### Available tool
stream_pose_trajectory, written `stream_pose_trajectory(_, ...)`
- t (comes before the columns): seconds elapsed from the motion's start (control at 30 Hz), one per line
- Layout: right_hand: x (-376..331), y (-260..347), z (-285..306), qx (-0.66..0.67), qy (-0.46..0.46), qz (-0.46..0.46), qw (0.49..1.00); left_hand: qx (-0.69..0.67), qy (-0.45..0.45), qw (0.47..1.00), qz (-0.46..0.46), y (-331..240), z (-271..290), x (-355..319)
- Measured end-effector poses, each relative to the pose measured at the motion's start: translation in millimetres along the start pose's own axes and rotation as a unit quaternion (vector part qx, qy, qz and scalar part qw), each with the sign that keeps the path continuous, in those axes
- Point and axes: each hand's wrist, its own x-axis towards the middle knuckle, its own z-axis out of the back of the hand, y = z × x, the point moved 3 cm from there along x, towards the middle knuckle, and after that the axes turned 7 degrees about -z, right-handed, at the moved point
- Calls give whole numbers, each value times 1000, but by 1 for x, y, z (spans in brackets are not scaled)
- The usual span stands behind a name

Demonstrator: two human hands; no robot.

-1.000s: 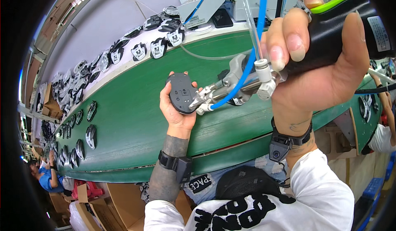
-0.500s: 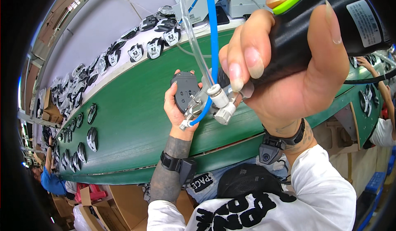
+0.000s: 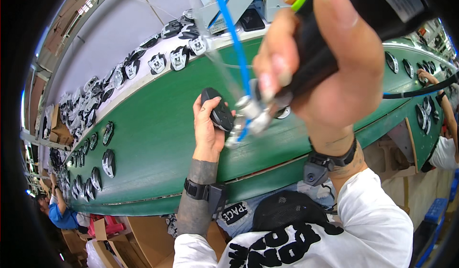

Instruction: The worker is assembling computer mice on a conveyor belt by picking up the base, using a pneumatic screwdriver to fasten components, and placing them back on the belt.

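Observation:
A black computer mouse [image 3: 219,111] is in my left hand [image 3: 206,130], held over the belt and tilted, with my thumb across its top and fingers around its side. My right hand [image 3: 342,83], large and blurred close to the camera, is wrapped around a black electric screwdriver [image 3: 382,28] with a green strip. At the screwdriver's nose are metal and white air fittings [image 3: 249,109], joined to a blue air hose [image 3: 234,34] and a clear tube. These fittings overlap the mouse's right side in view; whether they touch it I cannot tell.
Under my hands runs a green conveyor belt [image 3: 153,139], with several mice [image 3: 108,163] along its left part. White-and-black mouse shells [image 3: 180,57] line the back ledge. Co-workers sit left [image 3: 60,214] and right [image 3: 447,148]. A black cable [image 3: 416,93] crosses at right.
My left hand has rolled the mouse from its underside showing to its dark upper side. The right hand with the screwdriver has shifted slightly up and left.

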Motion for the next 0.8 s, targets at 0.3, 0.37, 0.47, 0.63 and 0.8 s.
stream_pose_trajectory(0.3,14,5,16,46,38,57,997,-165,184,967,65,-20,2,16)
stream_pose_trajectory(0.37,12,-1,27,81,19,81,993,-133,212,966,56,-16,-1,10)
stream_pose_trajectory(0.47,14,2,32,82,28,97,992,-99,218,969,57,-15,-6,5)
stream_pose_trajectory(0.63,14,7,34,70,33,99,992,67,191,974,-104,-22,-15,5)
stream_pose_trajectory(0.8,15,2,33,-21,15,160,987,610,195,653,-404,-41,-11,-9)
